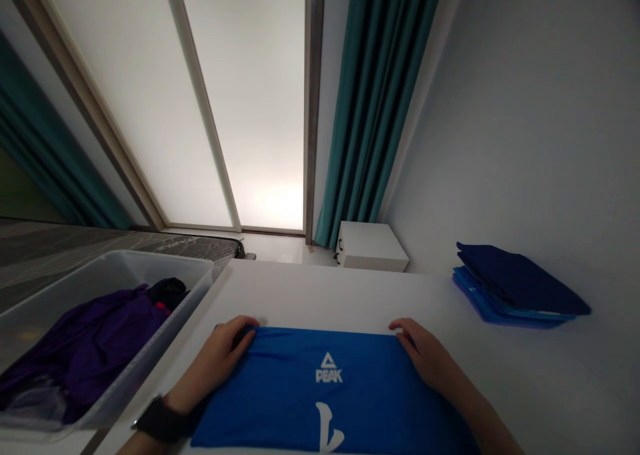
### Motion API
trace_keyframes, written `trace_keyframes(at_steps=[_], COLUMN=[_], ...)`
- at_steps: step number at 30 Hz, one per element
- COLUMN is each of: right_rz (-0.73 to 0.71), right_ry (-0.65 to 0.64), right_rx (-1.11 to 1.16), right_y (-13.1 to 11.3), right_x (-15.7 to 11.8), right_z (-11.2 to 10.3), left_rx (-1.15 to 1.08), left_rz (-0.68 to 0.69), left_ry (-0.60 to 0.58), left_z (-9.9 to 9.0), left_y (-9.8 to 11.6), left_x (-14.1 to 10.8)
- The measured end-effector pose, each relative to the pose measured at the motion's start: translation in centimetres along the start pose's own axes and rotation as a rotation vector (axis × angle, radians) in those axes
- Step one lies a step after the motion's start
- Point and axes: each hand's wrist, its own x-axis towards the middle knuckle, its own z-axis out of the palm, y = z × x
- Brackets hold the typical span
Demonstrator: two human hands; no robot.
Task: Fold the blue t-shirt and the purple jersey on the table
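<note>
I have the blue shirt [325, 388] lying flat on the surface [320, 295], its long axis running crosswise in front of me. My left fingers [240, 328] and right fingers [405, 328] sit curled over its far corners, one hand at each end, equally near. I cannot tell whether they are gripping the cloth or only resting on it.
</note>
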Motion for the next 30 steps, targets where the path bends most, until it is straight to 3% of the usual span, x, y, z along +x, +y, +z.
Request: trace_keyframes(at_steps=[7,13,16,21,27,30], right_rz=[0.131,0.119,0.143,0.126,0.231,0.154], right_ry=[0.017,-0.118,-0.116,0.015,-0.023,-0.080], right_rx=[-0.281,-0.042,0.031,-0.021,-0.189,-0.134], right_y=[-0.2,1.3,1.5,1.0,0.3,0.0], right_x=[-0.1,-0.5,-0.5,0.0,-0.3,-0.9], right_z=[1.3,-0.5,-0.9,0.2,0.1,-0.5], left_rx=[0.019,0.033,0.046,0.047,0.024,0.027], left_rz=[0.007,-0.008,0.003,-0.037,-0.026,-0.009], left_ry=[0.020,0.006,-0.007,-0.019,-0.007,0.001], left_z=[-0.1,0.0,0.2,0.2,-0.2,-0.1], left_y=[-0.1,-0.8,-1.4,-1.4,-0.6,-0.8], left_x=[-0.2,-0.3,-0.3,-0.2,-0.2,-0.3])
